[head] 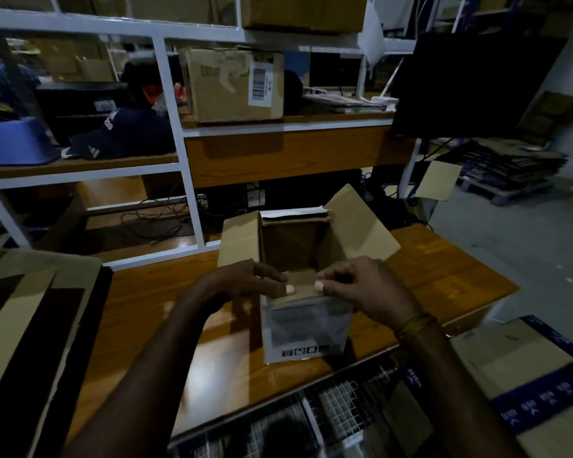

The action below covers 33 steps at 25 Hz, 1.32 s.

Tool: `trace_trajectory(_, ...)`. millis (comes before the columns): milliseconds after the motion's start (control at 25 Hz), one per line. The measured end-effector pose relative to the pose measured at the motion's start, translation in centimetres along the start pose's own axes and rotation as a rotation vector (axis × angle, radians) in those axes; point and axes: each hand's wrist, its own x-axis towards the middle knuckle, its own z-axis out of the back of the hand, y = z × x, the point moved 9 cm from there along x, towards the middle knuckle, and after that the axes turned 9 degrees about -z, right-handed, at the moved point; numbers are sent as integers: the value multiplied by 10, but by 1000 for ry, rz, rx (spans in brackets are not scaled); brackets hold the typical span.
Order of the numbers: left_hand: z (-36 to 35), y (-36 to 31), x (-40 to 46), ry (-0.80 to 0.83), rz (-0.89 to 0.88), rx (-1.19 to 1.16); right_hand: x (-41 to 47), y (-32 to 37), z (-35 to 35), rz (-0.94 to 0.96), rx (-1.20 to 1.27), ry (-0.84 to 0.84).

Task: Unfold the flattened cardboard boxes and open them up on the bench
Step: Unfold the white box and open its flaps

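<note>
Open cardboard box (306,328) upright on the wooden bench (444,269)

The brown box stands opened up near the bench's middle, its top flaps raised: one to the left, one angled out to the right, a far one with a white edge. The near flap is folded inward. Its front face carries a greyish label with small printed symbols along the bottom.

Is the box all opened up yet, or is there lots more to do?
One box already stands opened on the bench, with three top flaps up. Now the left hand and right hand pinch its near flap. Still left: the flat cardboard stacked at the left, which looks not yet unfolded.
</note>
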Motion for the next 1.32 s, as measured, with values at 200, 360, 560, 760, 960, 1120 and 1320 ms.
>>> trace_trajectory(200,-18,18,19,-63,51,303,-10,-12,-42,-101,-129,245)
trace_trajectory(360,-21,31,32,-234,63,491,8,-17,-44,-70,-238,141)
trace_trajectory(560,-29,21,20,-472,24,668,15,-23,-45,-12,-231,-95)
trace_trajectory(760,-31,25,18,-585,-51,722,19,-22,-50,75,-256,-172)
trace_trajectory(960,-20,22,27,-397,-87,693,40,-28,-42,-3,-178,96)
trace_trajectory(1120,-15,28,51,-259,-3,650,68,-32,-52,0,-268,190)
trace_trajectory(1320,-2,25,92,-241,11,792,114,-47,-48,7,-596,143)
